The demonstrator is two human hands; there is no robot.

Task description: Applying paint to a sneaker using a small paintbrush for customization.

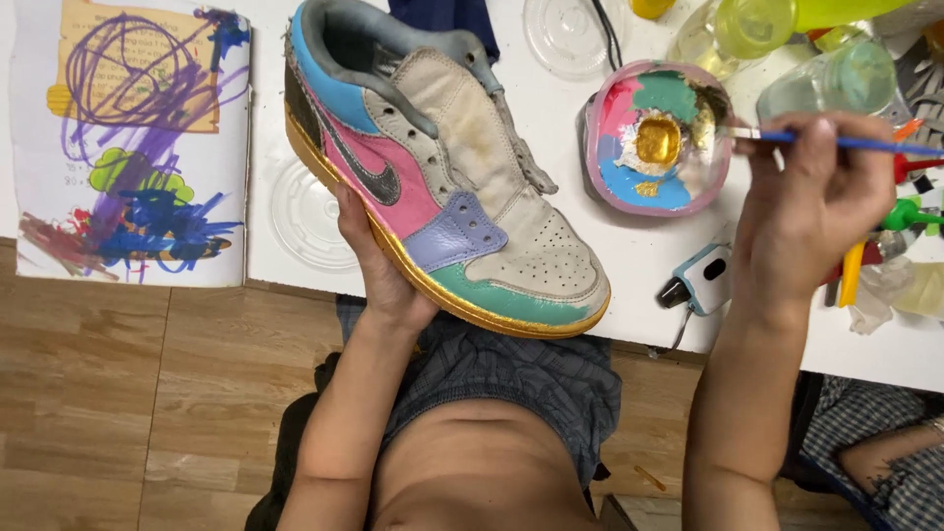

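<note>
Left hand (pixel 379 265) cupped under the gold sole of a painted sneaker (pixel 442 167), fingers wrapped around its near side, holding it tilted with the toe jutting past the near edge of the white bench (pixel 629 265). Right hand (pixel 811 211) pinching a thin blue paintbrush (pixel 836 141) between thumb and fingers, bristle tip poised at the right rim of a pink paint dish (pixel 657 138), just right of its gold pool. Open bench between shoe and dish narrow, just a strip of white. Small grey-blue gadget (pixel 700 280) close to the near edge, just left of the right wrist. Clear round lid (pixel 307 218) partly hidden under the shoe's heel side; another clear lid (pixel 570 34) at the far edge. Right end crowded with jars (pixel 787 59) and paint tools (pixel 910 216). Scribbled paper sheet (pixel 133 138) flat at far left, beside the bench's left edge. Wooden plank floor (pixel 128 403) below, roomy on the left.
</note>
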